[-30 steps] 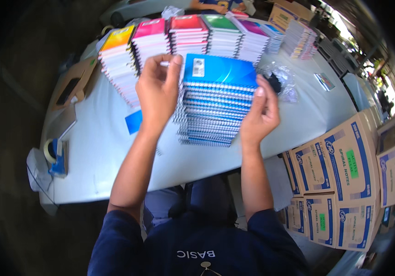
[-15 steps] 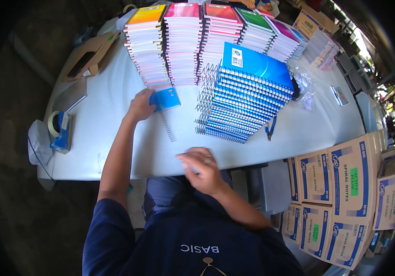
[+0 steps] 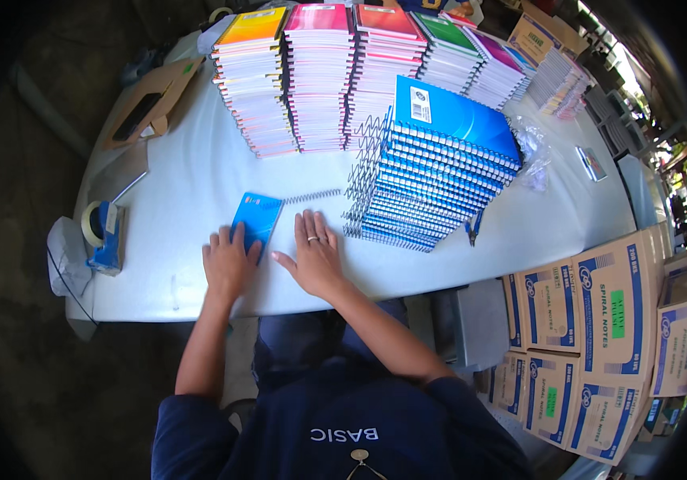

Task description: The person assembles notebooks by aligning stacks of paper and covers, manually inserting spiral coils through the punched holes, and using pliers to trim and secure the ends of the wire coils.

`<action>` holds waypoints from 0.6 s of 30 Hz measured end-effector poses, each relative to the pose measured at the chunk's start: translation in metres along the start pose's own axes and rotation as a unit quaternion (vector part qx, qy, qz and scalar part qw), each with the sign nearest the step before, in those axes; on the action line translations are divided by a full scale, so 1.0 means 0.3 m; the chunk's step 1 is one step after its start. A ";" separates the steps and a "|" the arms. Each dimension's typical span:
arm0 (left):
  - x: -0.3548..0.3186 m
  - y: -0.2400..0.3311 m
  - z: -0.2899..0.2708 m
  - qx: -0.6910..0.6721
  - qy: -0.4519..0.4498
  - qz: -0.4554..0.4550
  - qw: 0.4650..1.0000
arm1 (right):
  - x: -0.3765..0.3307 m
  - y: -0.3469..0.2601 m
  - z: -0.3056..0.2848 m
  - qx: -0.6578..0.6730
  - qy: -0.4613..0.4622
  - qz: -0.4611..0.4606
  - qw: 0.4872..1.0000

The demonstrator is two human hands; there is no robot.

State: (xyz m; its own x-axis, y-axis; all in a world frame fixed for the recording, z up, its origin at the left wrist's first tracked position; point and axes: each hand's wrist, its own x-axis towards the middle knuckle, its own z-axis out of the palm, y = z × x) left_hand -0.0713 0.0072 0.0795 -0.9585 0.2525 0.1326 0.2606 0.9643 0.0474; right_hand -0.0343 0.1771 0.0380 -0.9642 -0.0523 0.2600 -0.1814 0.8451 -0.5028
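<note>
A small blue notebook (image 3: 257,214) lies at a slant on the table in front of me. From its upper right corner a loose metal spiral wire (image 3: 311,195) sticks out to the right. My left hand (image 3: 229,262) rests at the notebook's lower end, fingers apart, index finger and thumb touching the cover. Flat on the tabletop just right of the notebook is my right hand (image 3: 317,260), fingers stretched out, a ring on one, holding nothing. Close by on the right stands a tall stack of blue spiral notebooks (image 3: 455,120), wire ends jutting from its left side.
Behind stand stacks of yellow (image 3: 251,28), pink (image 3: 319,20), red (image 3: 389,24), green (image 3: 441,34) and purple notebooks (image 3: 495,52). A tape dispenser (image 3: 107,240) and cardboard piece (image 3: 159,92) lie left. Blue-handled pliers (image 3: 474,228) sit beside the blue stack; cartons (image 3: 611,304) stand lower right.
The blue notebook has come nearer and turned, its wire swinging from pointing toward me to pointing right. My left hand moved nearer with it; my right hand reached forward onto the table.
</note>
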 end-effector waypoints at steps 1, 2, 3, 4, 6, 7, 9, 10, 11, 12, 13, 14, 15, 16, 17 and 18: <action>-0.057 0.025 -0.018 0.016 -0.019 -0.026 0.999 | 0.009 -0.006 0.002 0.011 0.002 0.009 1.000; -0.116 0.050 -0.026 0.013 -0.017 -0.020 1.000 | 0.009 -0.001 0.005 -0.002 0.018 0.006 1.000; -0.175 0.071 -0.034 0.012 -0.016 -0.018 1.000 | -0.005 -0.010 -0.007 0.050 0.014 0.000 0.999; -0.219 0.091 -0.052 -0.003 -0.029 -0.021 0.999 | -0.024 -0.013 -0.024 0.101 0.010 -0.004 0.995; -0.295 0.111 -0.107 -0.052 -0.084 -0.048 0.994 | -0.105 -0.069 -0.123 0.237 0.016 0.001 0.971; -0.307 0.124 -0.135 -0.080 -0.106 -0.058 0.990 | -0.178 -0.070 -0.155 0.260 -0.014 0.035 0.965; -0.322 0.127 -0.149 -0.103 -0.119 -0.069 0.985 | -0.301 -0.047 -0.218 0.330 -0.155 0.124 0.923; -0.331 0.115 -0.135 -0.094 -0.091 -0.049 0.990 | -0.340 -0.030 -0.244 0.368 -0.260 0.177 0.875; -0.335 0.110 -0.127 -0.085 -0.062 -0.027 0.994 | -0.373 -0.006 -0.228 0.419 -0.297 0.211 0.831; -0.318 0.118 -0.147 -0.080 -0.019 -0.029 0.996 | -0.407 0.028 -0.186 0.466 -0.330 0.245 0.783; -0.297 0.111 -0.150 -0.102 0.007 -0.009 0.995 | -0.439 0.055 -0.149 0.509 -0.360 0.279 0.730; -0.268 0.091 -0.146 -0.130 0.020 0.013 0.991 | -0.452 0.053 -0.122 0.522 -0.345 0.262 0.735; -0.229 0.081 -0.147 -0.149 0.028 0.036 0.988 | -0.449 0.043 -0.112 0.555 -0.338 0.273 0.710; -0.182 0.071 -0.131 -0.156 0.028 0.044 0.986 | -0.434 0.035 -0.101 0.587 -0.329 0.284 0.683; -0.147 0.041 -0.097 -0.168 0.034 0.051 0.984 | -0.419 0.016 -0.086 0.612 -0.321 0.294 0.661; -0.127 0.023 -0.072 -0.178 0.041 0.059 0.981 | -0.407 0.001 -0.072 0.640 -0.330 0.299 0.626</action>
State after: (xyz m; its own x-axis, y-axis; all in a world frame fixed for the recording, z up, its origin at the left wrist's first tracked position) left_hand -0.0305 0.0026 0.0962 -0.9108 0.3385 0.2361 0.4063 0.8361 0.3685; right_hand 0.0874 0.1953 0.0240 -0.7272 -0.4959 -0.4746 0.6506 -0.2776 -0.7069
